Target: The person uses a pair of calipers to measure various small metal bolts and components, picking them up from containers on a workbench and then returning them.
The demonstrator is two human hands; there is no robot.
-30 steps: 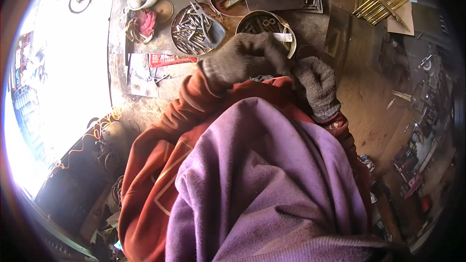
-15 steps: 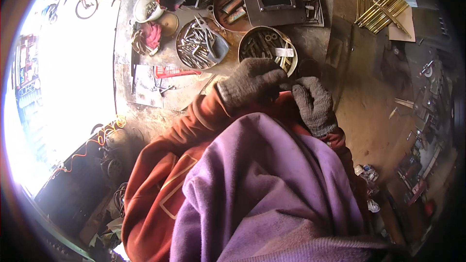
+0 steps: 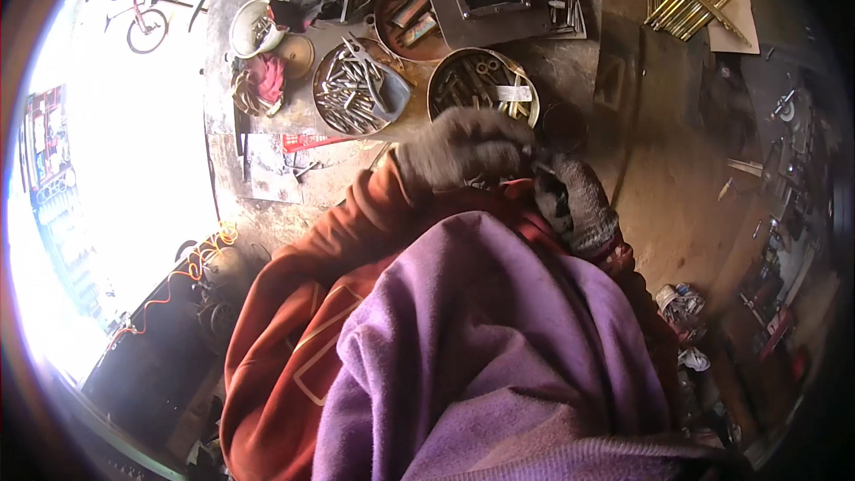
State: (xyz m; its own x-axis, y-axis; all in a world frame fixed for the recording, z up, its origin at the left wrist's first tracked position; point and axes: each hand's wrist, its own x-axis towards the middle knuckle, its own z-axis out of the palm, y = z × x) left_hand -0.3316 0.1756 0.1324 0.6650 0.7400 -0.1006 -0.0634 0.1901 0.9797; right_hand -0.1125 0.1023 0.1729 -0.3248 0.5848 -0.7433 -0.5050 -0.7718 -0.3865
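Observation:
Both my hands wear brown-grey knitted gloves and meet in front of my chest, close to the near rim of a round tin point(image 3: 435, 105) of metal parts. My left hand point(image 3: 465, 150) is bent over with its fingers closed, slightly smeared by motion. My right hand point(image 3: 583, 205) curls toward it, thumb and fingers pinched together near the left fingertips. Whatever sits between them is too small and too covered to name. Beyond the left hand, another round tin point(image 3: 331, 125) holds many slim metal bits, with pliers point(image 3: 363, 55) and a grey scoop-like piece point(image 3: 392, 93) on top.
A dark welding mask point(image 3: 445, 13) lies across a tin and a tray of rods. A white bowl point(image 3: 242, 34) and a red cloth point(image 3: 267, 78) stand at the left. Brass-coloured rods point(image 3: 695, 0) are stacked far right. Purple cloth point(image 3: 481, 321) covers my front.
The bench things sit slightly higher and farther left in the picture. My left hand has shifted and blurred, and my right hand has turned, showing more of its dark palm side.

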